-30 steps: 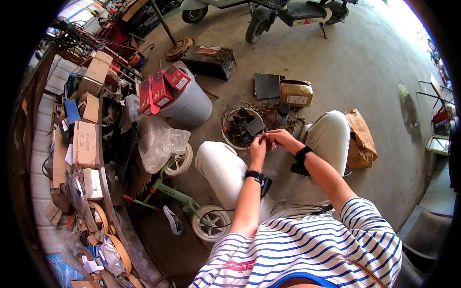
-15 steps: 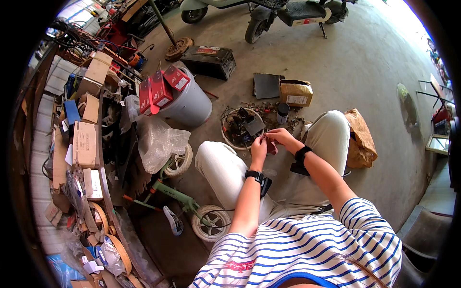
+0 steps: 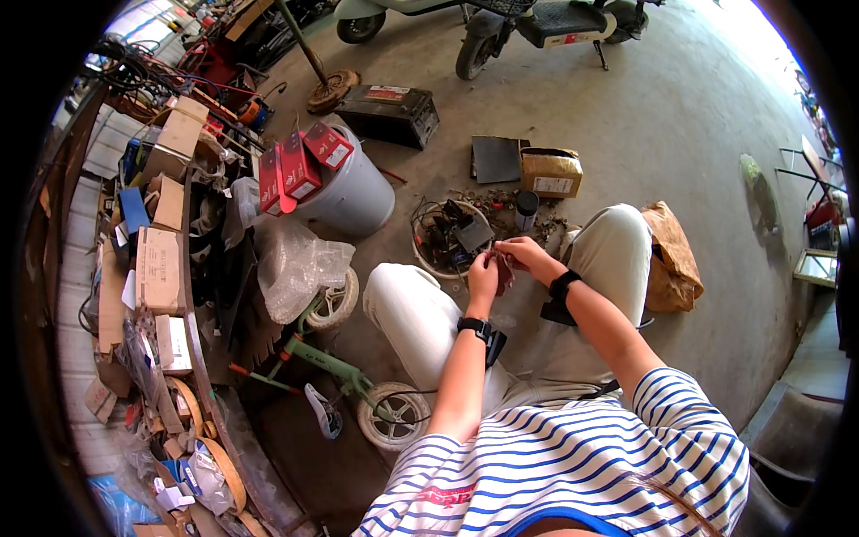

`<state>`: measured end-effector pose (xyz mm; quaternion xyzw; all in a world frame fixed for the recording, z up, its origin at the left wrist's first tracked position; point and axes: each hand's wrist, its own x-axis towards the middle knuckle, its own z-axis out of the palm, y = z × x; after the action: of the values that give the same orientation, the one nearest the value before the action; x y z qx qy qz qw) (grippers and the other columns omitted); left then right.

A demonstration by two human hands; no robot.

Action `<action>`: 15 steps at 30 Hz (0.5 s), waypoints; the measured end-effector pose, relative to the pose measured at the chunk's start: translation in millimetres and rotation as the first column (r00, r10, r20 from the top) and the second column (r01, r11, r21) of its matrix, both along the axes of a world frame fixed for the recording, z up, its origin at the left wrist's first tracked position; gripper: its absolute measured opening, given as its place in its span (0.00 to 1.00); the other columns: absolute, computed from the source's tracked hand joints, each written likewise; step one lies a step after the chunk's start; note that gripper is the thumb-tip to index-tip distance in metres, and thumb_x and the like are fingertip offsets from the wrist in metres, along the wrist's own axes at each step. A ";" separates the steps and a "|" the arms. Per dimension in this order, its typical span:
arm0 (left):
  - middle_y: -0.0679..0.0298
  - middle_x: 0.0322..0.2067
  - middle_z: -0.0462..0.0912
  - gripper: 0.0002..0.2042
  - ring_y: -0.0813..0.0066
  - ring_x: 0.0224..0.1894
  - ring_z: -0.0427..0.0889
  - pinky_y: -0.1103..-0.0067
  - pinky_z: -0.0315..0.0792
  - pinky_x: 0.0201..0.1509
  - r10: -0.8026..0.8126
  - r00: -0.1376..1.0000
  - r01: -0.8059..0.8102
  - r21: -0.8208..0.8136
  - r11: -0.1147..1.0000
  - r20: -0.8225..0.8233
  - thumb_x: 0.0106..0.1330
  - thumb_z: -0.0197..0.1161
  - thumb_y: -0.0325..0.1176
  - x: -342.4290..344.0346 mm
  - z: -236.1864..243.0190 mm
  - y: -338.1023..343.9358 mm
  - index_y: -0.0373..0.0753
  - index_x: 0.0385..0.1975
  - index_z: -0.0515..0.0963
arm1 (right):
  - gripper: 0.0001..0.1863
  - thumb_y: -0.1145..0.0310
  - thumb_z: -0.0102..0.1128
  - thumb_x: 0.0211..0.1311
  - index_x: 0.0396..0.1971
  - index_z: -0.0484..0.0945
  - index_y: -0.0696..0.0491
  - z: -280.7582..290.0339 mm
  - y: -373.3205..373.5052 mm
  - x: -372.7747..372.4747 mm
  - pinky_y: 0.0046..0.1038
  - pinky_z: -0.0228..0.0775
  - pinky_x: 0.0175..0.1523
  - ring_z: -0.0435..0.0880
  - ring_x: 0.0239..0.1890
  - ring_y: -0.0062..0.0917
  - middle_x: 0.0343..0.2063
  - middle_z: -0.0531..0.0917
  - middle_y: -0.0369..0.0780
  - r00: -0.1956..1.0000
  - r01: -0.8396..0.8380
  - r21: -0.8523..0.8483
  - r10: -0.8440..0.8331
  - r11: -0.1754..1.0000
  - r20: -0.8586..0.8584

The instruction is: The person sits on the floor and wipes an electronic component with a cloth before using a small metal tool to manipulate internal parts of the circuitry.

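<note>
Between my knees, my left hand (image 3: 483,274) and my right hand (image 3: 526,253) meet with fingers pinched together. A small, thin reddish-brown piece (image 3: 506,279) hangs from between them, held by both; it is too small to name, and my fingers hide its upper part. Just beyond my hands stands a round tub (image 3: 419,245) full of black electrical parts and cables (image 3: 455,225). To the tub's right is a dark cylindrical can (image 3: 527,209), upright among small metal bits (image 3: 553,219) scattered on the floor.
An open cardboard box (image 3: 551,172) and a dark flat panel (image 3: 497,161) lie beyond the can. At left are a grey bin (image 3: 358,201) topped with red boxes (image 3: 298,170), and a green balance bike (image 3: 331,365). A brown paper bag (image 3: 673,259) sits by my right knee.
My hands shift very slightly, and the reddish-brown piece hangs at a slightly different angle. The rest stays in place.
</note>
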<state>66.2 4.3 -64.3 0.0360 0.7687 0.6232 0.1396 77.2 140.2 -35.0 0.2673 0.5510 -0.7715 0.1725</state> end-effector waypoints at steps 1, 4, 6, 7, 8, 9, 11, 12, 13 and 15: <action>0.59 0.31 0.80 0.11 0.73 0.32 0.79 0.79 0.71 0.38 -0.003 1.000 0.003 0.002 1.000 0.002 0.63 0.50 0.32 -1.1 -3.1 1.9 0.32 0.38 0.75 | 0.11 0.61 0.59 0.58 0.27 0.78 0.54 -3.7 1.7 0.0 0.15 0.59 0.23 0.67 0.18 0.12 0.17 0.71 0.29 1.000 0.003 0.002 -0.003 1.000 0.002; 0.60 0.31 0.80 0.11 0.75 0.33 0.78 0.79 0.71 0.39 0.056 0.998 -0.058 0.065 0.996 0.022 0.62 0.51 0.32 -8.9 -21.3 -2.4 0.31 0.37 0.75 | 0.11 0.61 0.59 0.58 0.28 0.78 0.54 -14.7 0.1 -3.4 0.15 0.60 0.24 0.69 0.19 0.12 0.19 0.74 0.30 0.998 0.015 0.020 -0.013 1.000 -0.055; 0.61 0.31 0.80 0.11 0.77 0.33 0.77 0.80 0.70 0.39 0.058 0.993 -0.081 0.222 0.972 0.105 0.62 0.51 0.32 -11.0 -28.0 -3.5 0.31 0.36 0.75 | 0.11 0.61 0.60 0.58 0.29 0.78 0.54 -18.3 0.2 -3.9 0.16 0.62 0.24 0.72 0.21 0.13 0.21 0.76 0.31 0.992 0.076 0.004 -0.075 0.997 -0.105; 0.61 0.31 0.80 0.11 0.77 0.33 0.77 0.80 0.70 0.39 0.060 0.993 -0.082 0.222 0.972 0.104 0.62 0.51 0.32 -11.1 -30.9 -3.7 0.31 0.36 0.75 | 0.11 0.61 0.60 0.58 0.29 0.78 0.54 -19.5 0.4 -4.5 0.16 0.62 0.24 0.72 0.21 0.13 0.21 0.76 0.31 0.992 0.074 0.004 -0.073 0.997 -0.106; 0.62 0.31 0.80 0.10 0.78 0.33 0.77 0.80 0.70 0.39 0.096 0.991 -0.113 0.196 0.974 0.095 0.62 0.52 0.31 -10.4 -31.7 -2.1 0.31 0.36 0.75 | 0.11 0.61 0.60 0.58 0.30 0.78 0.54 -21.3 2.3 -4.5 0.16 0.64 0.25 0.74 0.22 0.13 0.22 0.77 0.31 0.989 0.101 -0.008 -0.101 0.995 -0.107; 0.62 0.31 0.80 0.10 0.79 0.33 0.76 0.81 0.70 0.39 0.132 0.988 -0.145 0.170 0.975 0.084 0.62 0.52 0.31 -10.0 -32.0 -1.3 0.31 0.36 0.75 | 0.10 0.62 0.60 0.58 0.30 0.78 0.54 -23.0 3.2 -4.6 0.16 0.65 0.26 0.75 0.23 0.13 0.23 0.78 0.31 0.986 0.126 -0.020 -0.128 0.992 -0.109; 0.63 0.30 0.80 0.10 0.80 0.32 0.76 0.82 0.70 0.38 0.112 0.987 -0.138 0.240 0.961 0.119 0.62 0.52 0.30 -9.8 -30.8 -1.1 0.30 0.35 0.76 | 0.11 0.61 0.60 0.58 0.29 0.78 0.54 -24.8 2.3 -5.0 0.16 0.63 0.25 0.74 0.22 0.12 0.22 0.78 0.31 0.989 0.114 -0.018 -0.115 0.993 -0.097; 0.63 0.30 0.80 0.10 0.81 0.31 0.76 0.82 0.70 0.37 0.090 0.984 -0.134 0.307 0.942 0.152 0.62 0.52 0.30 -9.8 -29.4 -1.4 0.30 0.35 0.76 | 0.11 0.61 0.59 0.57 0.28 0.78 0.55 -24.8 1.7 -5.2 0.15 0.61 0.24 0.73 0.20 0.12 0.22 0.78 0.31 0.991 0.100 -0.017 -0.102 0.995 -0.086; 0.63 0.30 0.80 0.10 0.81 0.31 0.76 0.82 0.70 0.37 0.091 0.984 -0.134 0.307 0.942 0.152 0.62 0.52 0.30 -10.0 -27.6 -3.5 0.30 0.35 0.76 | 0.11 0.61 0.59 0.57 0.28 0.78 0.55 -24.7 0.5 -4.9 0.15 0.61 0.24 0.73 0.20 0.12 0.22 0.78 0.31 0.991 0.099 -0.017 -0.100 0.995 -0.086; 0.64 0.33 0.79 0.09 0.82 0.32 0.76 0.85 0.71 0.35 0.028 0.988 -0.060 0.210 0.976 0.151 0.64 0.51 0.28 -9.1 -21.0 -7.2 0.30 0.38 0.75 | 0.11 0.61 0.60 0.57 0.28 0.78 0.54 -24.7 -0.9 -3.0 0.15 0.60 0.23 0.73 0.20 0.12 0.21 0.78 0.31 0.995 0.079 0.008 -0.078 0.997 -0.062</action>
<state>57.1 -2.9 -85.3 -0.0125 0.6854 0.7061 0.1775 74.2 139.3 -59.6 0.2657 0.5493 -0.7826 0.1236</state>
